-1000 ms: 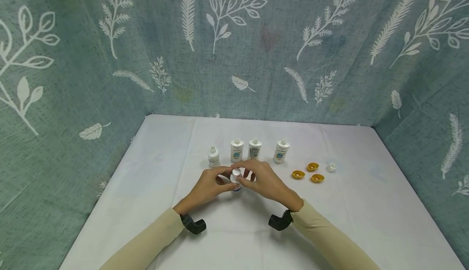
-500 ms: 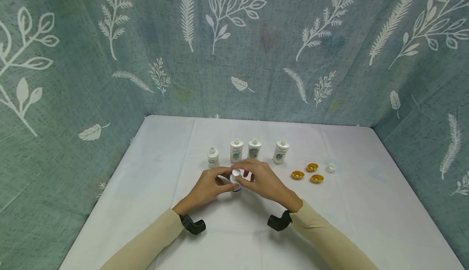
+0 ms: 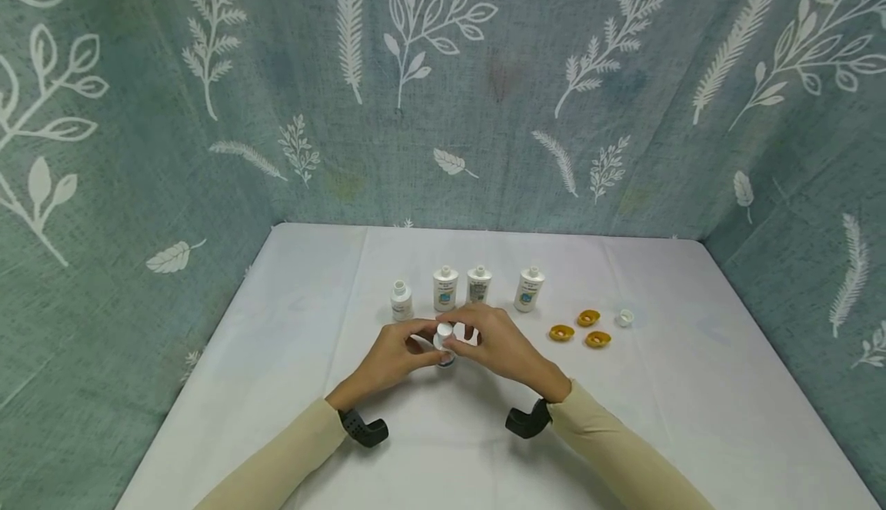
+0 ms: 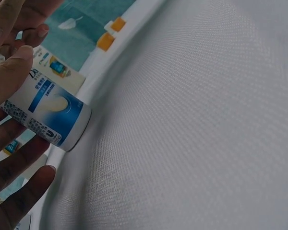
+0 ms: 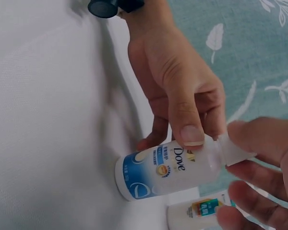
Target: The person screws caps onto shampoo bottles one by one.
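Observation:
A small white Dove bottle (image 5: 158, 170) with a blue lower label stands upright on the white table, between the two hands. My left hand (image 3: 394, 352) holds it by the body, thumb in front and fingers behind. At the top, my right hand (image 3: 494, 341) pinches the white cap (image 3: 444, 330) between thumb and fingers. The right wrist view shows the cap on the bottle's neck; whether it is fully seated I cannot tell. Just behind the hands stand a small white bottle (image 3: 401, 302) and two taller labelled bottles, the middle one (image 3: 445, 291) partly behind the fingers.
Another white labelled bottle (image 3: 529, 291) stands farther right at the back. To the right lie three orange-yellow, boat-shaped pieces, the nearest one (image 3: 598, 339) beside a loose white cap (image 3: 624, 318). A patterned green cloth (image 3: 484, 171) walls the table's back and sides.
Both hands keep their hold on the bottle and cap with almost no movement. The head view has tilted slightly, so everything sits a little lower in it.

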Tool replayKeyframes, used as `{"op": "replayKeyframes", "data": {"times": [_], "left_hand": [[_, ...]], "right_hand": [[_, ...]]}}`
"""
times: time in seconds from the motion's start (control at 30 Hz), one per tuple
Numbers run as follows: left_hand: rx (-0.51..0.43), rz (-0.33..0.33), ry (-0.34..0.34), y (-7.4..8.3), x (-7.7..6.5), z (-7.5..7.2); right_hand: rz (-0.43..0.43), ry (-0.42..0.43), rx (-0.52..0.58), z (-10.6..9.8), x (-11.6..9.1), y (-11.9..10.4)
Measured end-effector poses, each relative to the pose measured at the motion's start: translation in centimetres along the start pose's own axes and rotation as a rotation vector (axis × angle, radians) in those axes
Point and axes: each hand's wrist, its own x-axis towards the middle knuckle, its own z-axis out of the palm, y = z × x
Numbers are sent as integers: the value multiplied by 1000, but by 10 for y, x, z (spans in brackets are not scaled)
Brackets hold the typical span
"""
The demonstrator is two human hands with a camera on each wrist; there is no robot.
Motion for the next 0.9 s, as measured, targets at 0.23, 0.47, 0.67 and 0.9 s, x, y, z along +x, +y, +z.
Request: {"op": "replayKeyframes", "data": {"times": [0.23, 0.47, 0.67, 0.9], "left_hand": [[-12, -5, 5, 0, -1, 1], [-2, 8, 2, 2, 0, 0], [6, 20, 11, 2, 0, 1], [17, 16, 11, 2, 3, 3]], "right_hand": [[-8, -24, -7, -1, -1, -2], [13, -3, -8, -1, -2, -1], [-11, -3, -18, -2, -3, -4], [25, 24, -37, 0, -4, -5]]}}
